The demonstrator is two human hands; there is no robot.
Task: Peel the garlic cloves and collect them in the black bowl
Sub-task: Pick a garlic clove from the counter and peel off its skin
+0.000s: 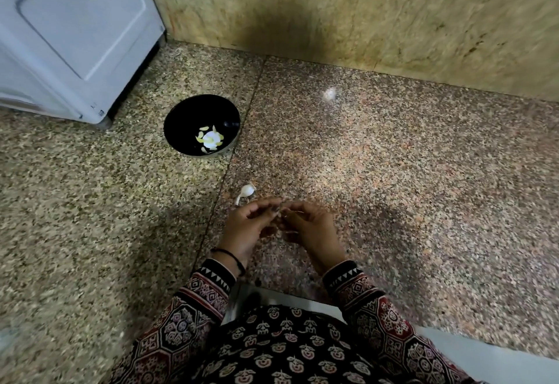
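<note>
Now L hand [245, 228] & R hand [313, 229] pinch 1 clove [283, 216]; 1 black bowl [183, 114], 1 garlic bit [247, 192].

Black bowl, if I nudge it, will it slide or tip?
Probably slides: the counter looks polished. Unlikely to tip, since the bowl sits low and wide. Likely light, holding only a few garlic pieces.

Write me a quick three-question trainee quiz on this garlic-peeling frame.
1. True or false: the black bowl is empty.
2. The loose garlic piece lies: A) in the bowl; B) just beyond the left hand; C) right of the right hand.
3. What do both hands pinch between them?
Key: 1 false, peeled cloves lie in it; 2 B; 3 a small blurred pale piece, seemingly a garlic clove.
</note>
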